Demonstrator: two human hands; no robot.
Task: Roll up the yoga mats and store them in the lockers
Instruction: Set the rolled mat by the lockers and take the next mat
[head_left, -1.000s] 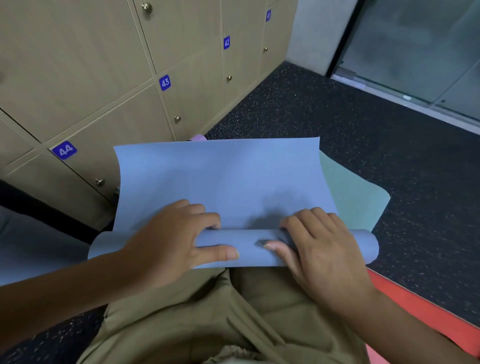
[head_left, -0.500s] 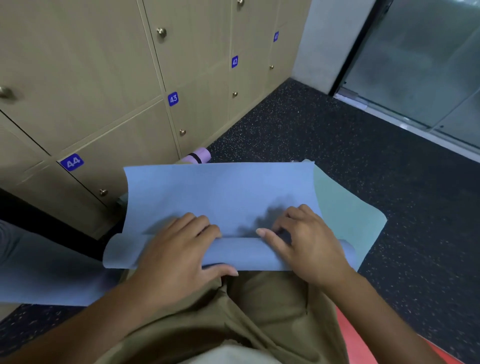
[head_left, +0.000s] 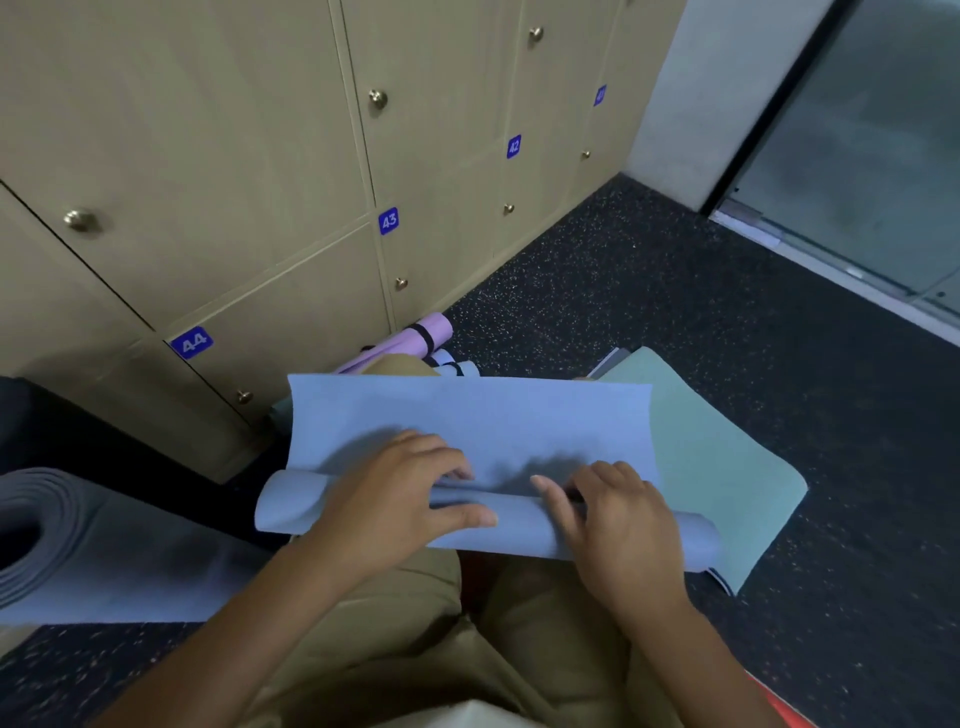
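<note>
A light blue yoga mat (head_left: 483, 421) lies across my lap and the floor, its near end wound into a thin roll (head_left: 519, 525). My left hand (head_left: 395, 509) grips the left half of the roll, fingers curled over its top and thumb along the front. My right hand (head_left: 623, 525) grips the right half the same way. The flat remainder of the mat stretches away toward the beige lockers (head_left: 291, 171), whose doors carry blue numbers 44, 43 and 42. All locker doors in view are closed.
A pale green mat (head_left: 727, 467) lies flat under the blue one at the right. A pink rolled mat (head_left: 415, 338) with black straps rests against the locker base. A grey rolled mat (head_left: 52, 535) lies at the left. A glass door (head_left: 857, 145) stands beyond dark speckled floor (head_left: 649, 291).
The roll has advanced away from me and the flat part of the blue mat has shortened. Both hands shifted forward with it. The view tilted up, showing the pink mat and grey roll.
</note>
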